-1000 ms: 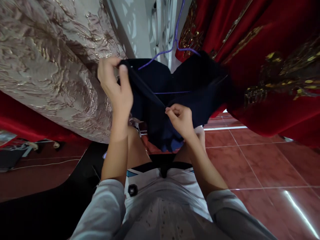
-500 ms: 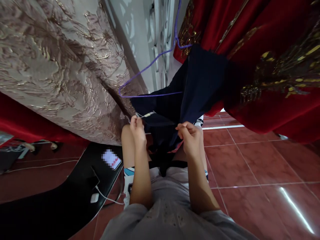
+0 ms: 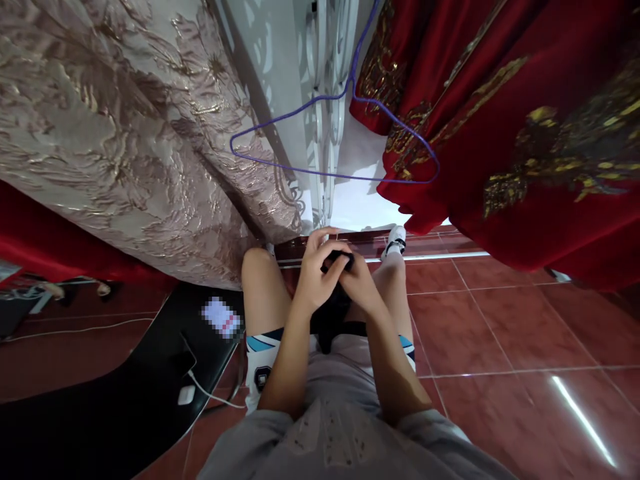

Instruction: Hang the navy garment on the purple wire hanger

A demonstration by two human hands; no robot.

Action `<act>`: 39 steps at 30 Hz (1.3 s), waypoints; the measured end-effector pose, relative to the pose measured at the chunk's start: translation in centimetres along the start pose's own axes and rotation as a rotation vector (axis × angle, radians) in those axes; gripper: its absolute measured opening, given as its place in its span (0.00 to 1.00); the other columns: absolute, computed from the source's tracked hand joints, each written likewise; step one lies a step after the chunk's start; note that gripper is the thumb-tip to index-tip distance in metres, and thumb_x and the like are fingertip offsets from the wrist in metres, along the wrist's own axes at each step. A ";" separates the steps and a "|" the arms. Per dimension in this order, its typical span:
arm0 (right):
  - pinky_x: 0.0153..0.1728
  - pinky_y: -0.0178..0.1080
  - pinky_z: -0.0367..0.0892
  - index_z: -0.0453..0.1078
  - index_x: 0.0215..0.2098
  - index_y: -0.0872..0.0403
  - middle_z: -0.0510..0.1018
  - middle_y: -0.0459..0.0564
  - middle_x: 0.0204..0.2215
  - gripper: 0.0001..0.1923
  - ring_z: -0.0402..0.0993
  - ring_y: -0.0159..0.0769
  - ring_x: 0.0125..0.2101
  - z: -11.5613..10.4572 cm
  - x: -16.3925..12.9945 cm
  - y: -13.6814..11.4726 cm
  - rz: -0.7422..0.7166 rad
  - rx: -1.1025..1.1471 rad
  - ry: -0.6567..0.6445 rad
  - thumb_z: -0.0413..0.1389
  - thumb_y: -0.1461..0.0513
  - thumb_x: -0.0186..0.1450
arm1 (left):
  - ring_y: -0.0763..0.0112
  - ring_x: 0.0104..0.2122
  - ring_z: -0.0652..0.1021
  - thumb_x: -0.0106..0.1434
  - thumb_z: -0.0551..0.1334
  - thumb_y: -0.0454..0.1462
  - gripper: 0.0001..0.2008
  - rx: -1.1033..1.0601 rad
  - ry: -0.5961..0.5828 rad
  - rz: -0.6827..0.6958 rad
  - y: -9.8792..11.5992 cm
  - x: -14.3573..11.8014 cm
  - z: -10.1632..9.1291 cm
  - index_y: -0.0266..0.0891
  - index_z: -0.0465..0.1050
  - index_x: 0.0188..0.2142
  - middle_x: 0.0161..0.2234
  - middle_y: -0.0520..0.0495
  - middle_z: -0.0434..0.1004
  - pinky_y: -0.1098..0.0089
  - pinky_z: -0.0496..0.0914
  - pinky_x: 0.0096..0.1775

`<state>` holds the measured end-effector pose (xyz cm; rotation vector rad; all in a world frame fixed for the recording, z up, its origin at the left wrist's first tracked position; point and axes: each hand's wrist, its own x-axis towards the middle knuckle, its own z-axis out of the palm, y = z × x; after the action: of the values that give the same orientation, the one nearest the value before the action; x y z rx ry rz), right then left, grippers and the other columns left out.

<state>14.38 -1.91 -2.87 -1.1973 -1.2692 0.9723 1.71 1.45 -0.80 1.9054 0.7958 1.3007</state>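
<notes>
My left hand (image 3: pixel 317 273) and my right hand (image 3: pixel 361 283) meet above my lap, between my knees. Their fingers close around a small bunch of dark cloth (image 3: pixel 338 259), mostly hidden by the fingers. The left index finger is raised and bent over the top. Beyond my hands a purple wire hanger (image 3: pixel 330 175) hangs with nothing on it. How much cloth lies below my palms cannot be made out against the black area between my thighs.
Pink brocade fabric (image 3: pixel 125 147) hangs on the left and red gowns with gold sequins (image 3: pixel 560 200) on the right. Left of my leg, a black bench (image 3: pixel 150 380) carries a phone (image 3: pixel 221 317), a cable and a white charger (image 3: pixel 187 395). White metalwork (image 3: pixel 320 127) stands behind the hanger.
The navy garment has come off the purple hanger, which now hangs bare. My hands have moved from apart to together, around a bunch of dark cloth.
</notes>
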 end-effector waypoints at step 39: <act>0.53 0.49 0.74 0.71 0.65 0.52 0.72 0.59 0.65 0.34 0.80 0.45 0.50 -14.5 6.4 -7.5 -0.597 -0.436 0.636 0.65 0.68 0.60 | 0.55 0.49 0.79 0.73 0.58 0.45 0.11 0.638 -0.149 0.349 2.1 15.6 -13.8 0.47 0.75 0.49 0.46 0.44 0.79 0.55 0.73 0.53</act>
<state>28.63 1.66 6.73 -1.2037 -1.2181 -0.1351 -6.31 15.34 12.66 2.7128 0.8995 1.1601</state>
